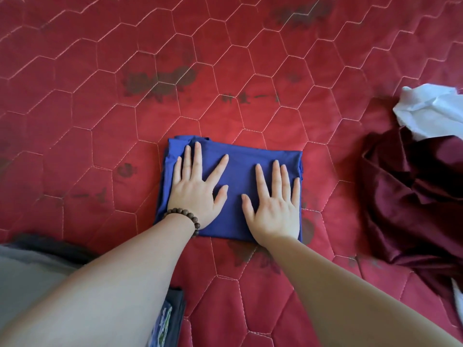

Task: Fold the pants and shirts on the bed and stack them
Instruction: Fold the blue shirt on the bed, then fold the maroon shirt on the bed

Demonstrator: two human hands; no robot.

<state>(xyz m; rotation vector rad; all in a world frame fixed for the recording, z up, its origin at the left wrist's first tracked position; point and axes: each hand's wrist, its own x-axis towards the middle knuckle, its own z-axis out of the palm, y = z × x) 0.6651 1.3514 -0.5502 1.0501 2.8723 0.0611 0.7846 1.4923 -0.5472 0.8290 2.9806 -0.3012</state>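
Note:
A blue garment (pixel 238 171) lies folded into a compact rectangle in the middle of the red quilted bed (pixel 100 96). My left hand (pixel 198 186), with a bead bracelet at the wrist, presses flat on its left half, fingers spread and straight. My right hand (pixel 275 204) presses flat on its right half in the same way. A crumpled maroon garment (pixel 413 196) lies unfolded at the right, apart from the blue one. A white garment (pixel 431 108) sits crumpled behind it at the right edge.
A stack of folded clothes (pixel 170 319) in grey and blue shows at the bottom left, mostly hidden behind my left forearm. A grey cloth (pixel 27 269) lies at the left edge. Red quilt stretches across the far side.

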